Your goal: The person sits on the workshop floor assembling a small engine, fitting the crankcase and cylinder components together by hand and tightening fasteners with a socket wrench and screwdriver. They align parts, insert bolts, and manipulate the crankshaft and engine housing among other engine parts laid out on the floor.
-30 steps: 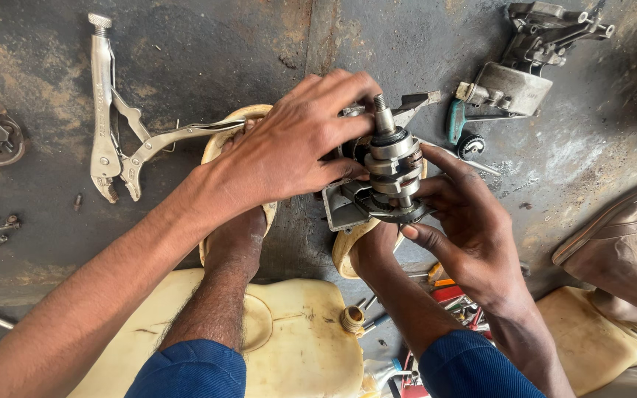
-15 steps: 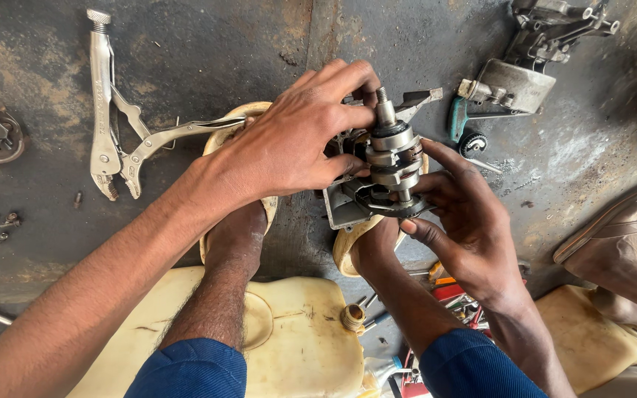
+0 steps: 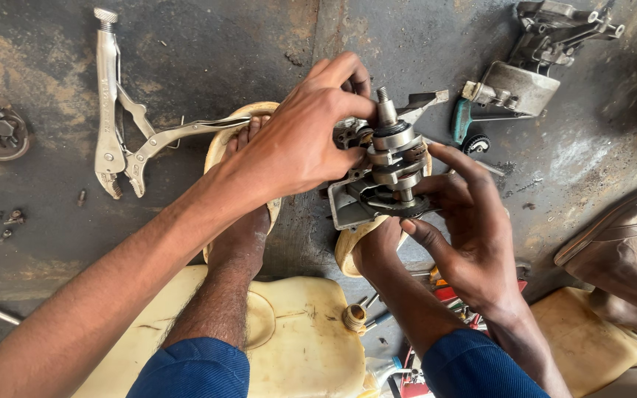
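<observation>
Nearest to me, under my knees, is the yellow plastic jerrycan [image 3: 296, 332], with my two sandalled feet planted just beyond it on the oily concrete floor [image 3: 208, 59].

My right hand [image 3: 466, 228] sits just past the right foot. It is half open, fingers spread and curled, fingertips pressed against the right and lower side of the crankshaft assembly [image 3: 394, 158]; I judge it to be steadying the part more than clamping it. The shaft stands nearly upright, threaded end pointing away from me, seated in the grey metal casing [image 3: 355, 203] that rests between my feet, right under that hand.

My left hand [image 3: 296, 144] comes in from the left and closes over the top left of the assembly, thumb and forefinger pinched on the upper ring of the shaft, the other fingers wrapped behind it where I cannot see them.

To do this well, I would keep the right fingertips low as a brace so the casing cannot rock, hold the shaft straight in line with its seat, and work the left-hand pinch with small, even pressure instead of levering sideways. Greasy metal may slip, so a firm, dry grip matters.

Left of the left hand, well apart, lie locking pliers [image 3: 116, 133]. Beyond the right hand, further off, sits a grey metal bracket part [image 3: 525, 74].
</observation>
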Action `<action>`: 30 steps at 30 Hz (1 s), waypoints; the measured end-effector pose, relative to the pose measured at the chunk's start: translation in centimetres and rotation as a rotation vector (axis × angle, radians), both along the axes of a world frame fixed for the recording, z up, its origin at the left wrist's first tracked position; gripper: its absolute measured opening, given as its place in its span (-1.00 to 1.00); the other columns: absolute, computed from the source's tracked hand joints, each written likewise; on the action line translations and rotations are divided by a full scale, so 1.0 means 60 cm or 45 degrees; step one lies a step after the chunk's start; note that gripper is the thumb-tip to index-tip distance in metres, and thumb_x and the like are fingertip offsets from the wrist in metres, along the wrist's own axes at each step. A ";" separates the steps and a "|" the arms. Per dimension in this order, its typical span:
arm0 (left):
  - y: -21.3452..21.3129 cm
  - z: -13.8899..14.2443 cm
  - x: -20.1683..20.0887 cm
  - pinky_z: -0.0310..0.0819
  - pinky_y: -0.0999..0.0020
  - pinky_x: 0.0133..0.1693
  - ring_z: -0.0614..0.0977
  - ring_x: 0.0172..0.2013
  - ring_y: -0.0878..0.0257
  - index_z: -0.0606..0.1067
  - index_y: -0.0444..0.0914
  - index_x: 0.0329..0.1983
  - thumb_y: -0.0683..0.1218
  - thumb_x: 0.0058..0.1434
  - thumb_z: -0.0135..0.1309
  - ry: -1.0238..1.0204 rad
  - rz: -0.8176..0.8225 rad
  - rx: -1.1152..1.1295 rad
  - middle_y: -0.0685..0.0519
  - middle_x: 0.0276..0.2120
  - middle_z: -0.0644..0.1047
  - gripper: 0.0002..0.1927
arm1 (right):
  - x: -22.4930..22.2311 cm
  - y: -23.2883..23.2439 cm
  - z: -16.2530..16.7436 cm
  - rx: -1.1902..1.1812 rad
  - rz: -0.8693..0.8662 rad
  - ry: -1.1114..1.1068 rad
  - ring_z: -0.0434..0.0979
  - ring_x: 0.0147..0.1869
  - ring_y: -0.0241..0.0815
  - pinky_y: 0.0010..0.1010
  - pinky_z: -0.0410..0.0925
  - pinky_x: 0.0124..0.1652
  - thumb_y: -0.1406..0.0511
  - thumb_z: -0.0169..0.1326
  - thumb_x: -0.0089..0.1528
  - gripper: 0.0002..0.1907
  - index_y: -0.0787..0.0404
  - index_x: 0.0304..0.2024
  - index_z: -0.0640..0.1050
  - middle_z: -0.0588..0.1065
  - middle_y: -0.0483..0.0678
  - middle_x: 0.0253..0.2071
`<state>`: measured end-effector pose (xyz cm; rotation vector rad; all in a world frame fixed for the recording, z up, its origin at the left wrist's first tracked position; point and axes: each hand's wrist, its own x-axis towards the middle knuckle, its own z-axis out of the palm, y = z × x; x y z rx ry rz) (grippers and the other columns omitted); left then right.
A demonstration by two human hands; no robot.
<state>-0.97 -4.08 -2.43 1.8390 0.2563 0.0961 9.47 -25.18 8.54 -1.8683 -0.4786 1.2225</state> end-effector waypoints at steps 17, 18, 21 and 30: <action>0.022 0.000 -0.009 0.50 0.16 -0.02 0.65 -0.07 0.04 0.58 -0.34 -0.09 -0.17 0.07 0.28 -0.031 0.043 -0.265 -0.06 -0.16 0.58 -0.67 | -0.004 0.037 0.016 -0.094 0.315 -0.495 0.60 0.04 -0.22 -0.43 0.42 0.02 0.53 0.23 0.13 -0.72 0.31 -0.09 0.61 0.57 0.00 -0.04; 0.025 0.002 -0.011 0.51 0.18 -0.05 0.67 -0.10 0.06 0.60 -0.30 -0.09 -0.15 0.06 0.28 0.037 0.046 -0.312 -0.05 -0.19 0.59 -0.68 | -0.003 0.036 0.015 -0.088 0.298 -0.474 0.60 0.04 -0.21 -0.43 0.42 0.02 0.53 0.23 0.14 -0.72 0.31 -0.09 0.60 0.57 0.00 -0.04; 0.023 0.005 -0.011 0.47 0.14 -0.09 0.66 -0.13 0.02 0.61 -0.28 -0.12 -0.13 0.09 0.29 0.090 0.046 -0.284 -0.05 -0.22 0.59 -0.72 | -0.001 0.032 0.011 -0.095 0.278 -0.448 0.59 0.05 -0.21 -0.42 0.42 0.03 0.54 0.21 0.15 -0.72 0.33 -0.08 0.60 0.57 0.02 -0.04; 0.007 0.005 -0.004 0.40 0.05 -0.08 0.58 -0.18 -0.04 0.63 -0.29 -0.17 -0.16 0.10 0.29 0.055 0.110 -0.053 -0.06 -0.30 0.54 -0.78 | -0.003 0.020 0.009 -0.078 0.225 -0.372 0.57 0.05 -0.22 -0.43 0.42 0.02 0.54 0.20 0.16 -0.75 0.34 -0.10 0.61 0.56 0.02 -0.02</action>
